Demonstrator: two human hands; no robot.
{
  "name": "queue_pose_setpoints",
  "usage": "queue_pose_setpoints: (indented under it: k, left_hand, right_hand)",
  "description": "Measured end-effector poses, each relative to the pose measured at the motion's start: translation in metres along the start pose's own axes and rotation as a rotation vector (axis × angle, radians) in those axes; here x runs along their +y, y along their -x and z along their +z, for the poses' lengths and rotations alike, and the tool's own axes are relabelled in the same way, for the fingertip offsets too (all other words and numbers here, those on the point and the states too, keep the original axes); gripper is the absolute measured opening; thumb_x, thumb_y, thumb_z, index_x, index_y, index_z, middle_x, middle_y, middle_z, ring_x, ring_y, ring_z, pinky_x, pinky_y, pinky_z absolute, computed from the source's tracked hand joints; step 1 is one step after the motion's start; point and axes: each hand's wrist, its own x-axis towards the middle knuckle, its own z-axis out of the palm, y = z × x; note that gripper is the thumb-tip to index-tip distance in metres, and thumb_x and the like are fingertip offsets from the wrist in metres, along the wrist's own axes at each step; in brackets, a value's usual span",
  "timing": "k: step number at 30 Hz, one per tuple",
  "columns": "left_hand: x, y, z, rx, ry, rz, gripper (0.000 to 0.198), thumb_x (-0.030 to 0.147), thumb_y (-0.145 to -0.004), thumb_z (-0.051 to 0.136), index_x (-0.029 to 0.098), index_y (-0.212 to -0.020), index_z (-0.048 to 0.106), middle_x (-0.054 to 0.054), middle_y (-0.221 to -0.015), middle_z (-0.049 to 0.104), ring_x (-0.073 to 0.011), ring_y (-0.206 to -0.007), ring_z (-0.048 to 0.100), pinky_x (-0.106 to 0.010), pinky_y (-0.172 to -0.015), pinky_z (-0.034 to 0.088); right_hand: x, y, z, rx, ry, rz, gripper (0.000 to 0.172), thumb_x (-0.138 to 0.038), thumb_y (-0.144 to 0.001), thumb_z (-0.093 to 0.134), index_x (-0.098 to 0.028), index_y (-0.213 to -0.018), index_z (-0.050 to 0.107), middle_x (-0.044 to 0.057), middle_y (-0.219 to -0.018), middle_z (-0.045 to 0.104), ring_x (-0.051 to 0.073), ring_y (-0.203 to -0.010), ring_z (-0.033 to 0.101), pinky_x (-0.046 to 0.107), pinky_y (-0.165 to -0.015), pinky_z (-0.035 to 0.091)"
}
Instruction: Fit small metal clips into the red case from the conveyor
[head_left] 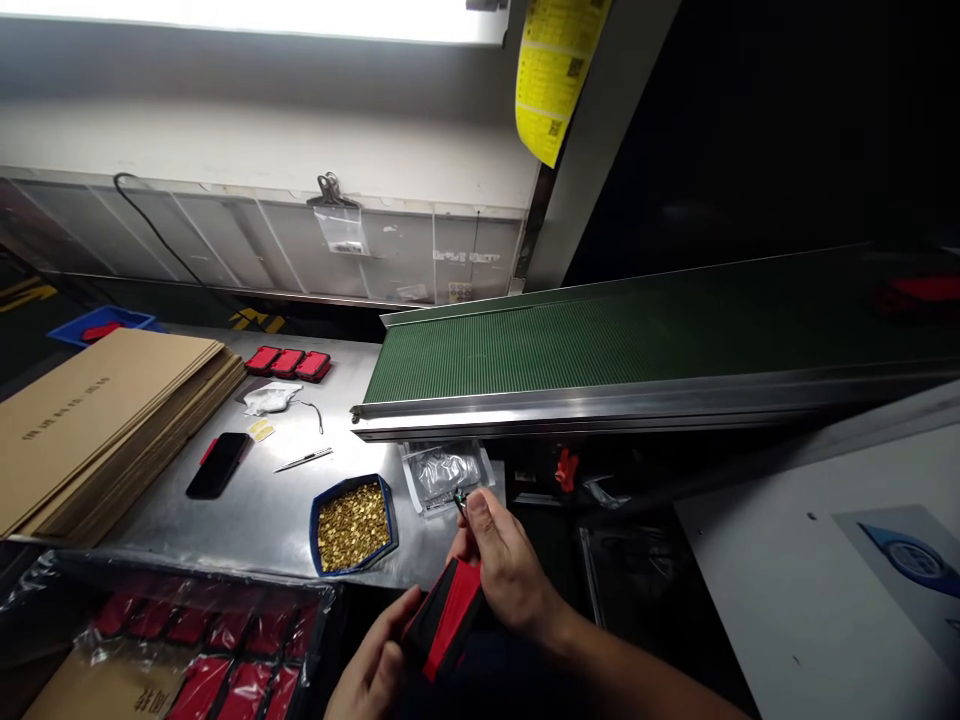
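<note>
My left hand (375, 655) grips a red and black case (452, 618), held tilted at the front of the workbench. My right hand (510, 570) is at the upper right side of that case. Between its raised thumb and finger it pinches a small dark, shiny piece (460, 497), whose kind is too small to tell. Left of the hands is a blue tray (313, 530) full of small gold-coloured metal parts (352, 525). Just beyond the right thumb lies a clear plastic bag (446, 470).
A green conveyor belt (510, 350) runs off to the right. On the steel bench (277, 520) lie a phone (219, 465), a pen-like tool (304, 460) and three red cases (289, 362). Stacked cardboard (112, 410) stands left; a plastic-lined crate (315, 600) holds several red cases in front.
</note>
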Motion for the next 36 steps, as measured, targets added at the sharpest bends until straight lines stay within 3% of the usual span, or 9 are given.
queue_pose_setpoints:
  k: [3,6,9,13,18,23,27,30,36]
  left_hand:
    - [0.018,-0.009,0.007,-0.129,0.109,-0.119,0.086,0.082,-0.074,0.062,0.013,-0.124,0.068,-0.022,-0.125,0.068,-0.0453,-0.114,0.062,-0.064,-0.111,0.037]
    - [0.040,-0.014,0.017,-0.277,0.037,-0.082,0.067,0.063,-0.079,0.075,0.018,-0.127,0.067,-0.016,-0.132,0.066,-0.0379,-0.124,0.058,-0.051,-0.116,0.034]
    - [0.053,-0.012,0.020,-0.372,-0.032,0.008,0.068,0.049,-0.078,0.082,0.025,-0.138,0.058,-0.011,-0.144,0.057,-0.0353,-0.137,0.046,-0.047,-0.118,0.034]
    - [0.051,-0.003,0.020,-0.267,-0.071,0.063,0.086,0.051,-0.074,0.085,0.026,-0.146,0.046,-0.013,-0.147,0.053,-0.0372,-0.135,0.048,-0.046,-0.114,0.040]
    - [0.054,0.011,0.030,-0.243,0.037,0.015,0.090,0.055,-0.071,0.086,0.027,-0.146,0.045,-0.012,-0.142,0.057,-0.0390,-0.129,0.054,-0.045,-0.110,0.045]
    - [0.053,0.009,0.031,-0.199,0.043,0.042,0.094,0.057,-0.069,0.087,0.024,-0.146,0.045,-0.014,-0.139,0.059,-0.0377,-0.130,0.053,-0.040,-0.105,0.048]
    - [0.041,0.002,0.024,-0.091,0.063,0.086,0.084,0.051,-0.070,0.088,0.021,-0.139,0.051,-0.012,-0.138,0.061,-0.0320,-0.129,0.055,-0.031,-0.103,0.050]
    - [0.032,0.004,0.020,-0.038,0.057,0.138,0.085,0.048,-0.072,0.087,0.023,-0.142,0.045,-0.011,-0.142,0.058,-0.0300,-0.130,0.054,-0.027,-0.099,0.052]
    - [0.031,0.023,0.019,0.014,-0.129,0.294,0.085,0.042,-0.076,0.084,0.032,-0.146,0.038,-0.011,-0.146,0.052,-0.0354,-0.125,0.058,-0.039,-0.105,0.051]
  right_hand:
    - [0.001,0.006,0.002,-0.119,-0.004,-0.001,0.050,-0.066,-0.099,0.030,-0.021,-0.087,0.049,-0.001,-0.061,0.059,0.012,-0.055,0.055,0.026,-0.056,0.044]
    - [-0.001,0.012,0.005,-0.221,-0.064,-0.009,0.047,-0.064,-0.099,0.033,-0.021,-0.089,0.048,-0.001,-0.063,0.061,0.013,-0.057,0.058,0.026,-0.058,0.046]
    - [-0.002,0.016,0.006,-0.122,-0.189,-0.051,0.048,-0.065,-0.099,0.032,-0.021,-0.088,0.048,0.002,-0.068,0.065,0.015,-0.062,0.062,0.028,-0.061,0.050]
    - [0.001,0.018,0.001,0.078,-0.246,-0.130,0.055,-0.068,-0.097,0.030,-0.019,-0.097,0.055,0.011,-0.096,0.071,0.020,-0.081,0.067,0.037,-0.077,0.058]
    - [0.010,0.020,0.001,0.109,-0.320,-0.162,0.053,-0.066,-0.097,0.034,-0.019,-0.100,0.057,0.012,-0.103,0.072,0.022,-0.091,0.069,0.044,-0.086,0.060]
    - [0.008,0.027,0.004,0.122,-0.309,-0.185,0.050,-0.063,-0.099,0.035,-0.019,-0.101,0.059,0.012,-0.101,0.072,0.023,-0.093,0.069,0.045,-0.090,0.059]
    - [-0.008,0.044,0.001,-0.001,-0.479,-0.247,0.043,-0.063,-0.098,0.038,-0.023,-0.100,0.054,0.011,-0.103,0.072,0.025,-0.092,0.070,0.039,-0.071,0.061]
    - [-0.018,0.053,-0.003,-0.126,-0.645,-0.295,0.042,-0.066,-0.095,0.041,-0.026,-0.098,0.051,0.008,-0.099,0.073,0.026,-0.087,0.071,0.034,-0.059,0.058]
    - [-0.009,0.041,-0.002,0.034,-0.547,-0.197,0.044,-0.063,-0.096,0.042,-0.021,-0.089,0.053,0.006,-0.081,0.067,0.017,-0.065,0.063,0.026,-0.053,0.048]
